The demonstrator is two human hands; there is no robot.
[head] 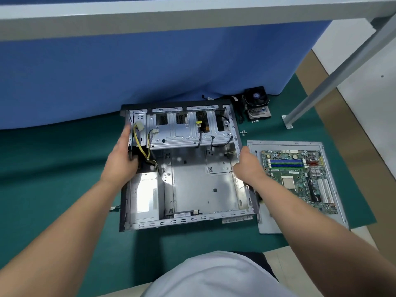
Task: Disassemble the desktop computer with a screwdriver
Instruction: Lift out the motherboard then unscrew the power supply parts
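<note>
Item: open computer case [192, 185], lying flat on the green mat [53, 168], taken here as the landmark. At its left wall, the left hand [121, 158] grips the edge, fingers curled over the rim beside the yellow cable bundle [140, 144]; the palm presses the outer face. Inside, near corner on the left: the silver power supply [143, 194], apparently still mounted. Far side of the interior: the drive cage [182, 129], with loose black leads hanging below it. At the right wall, the right hand [247, 165] clasps the rim, fingers closed over the metal. Right of the case: the side panel [267, 224] with the removed motherboard [297, 179] resting on it. Beyond the far right corner: the cooler fan [256, 103] and a few loose screws [243, 132]. No screwdriver is in sight. Advice for turning or shifting the case: lift evenly with both hands, keep the dangling cables from snagging, and steer clear of the screws.
</note>
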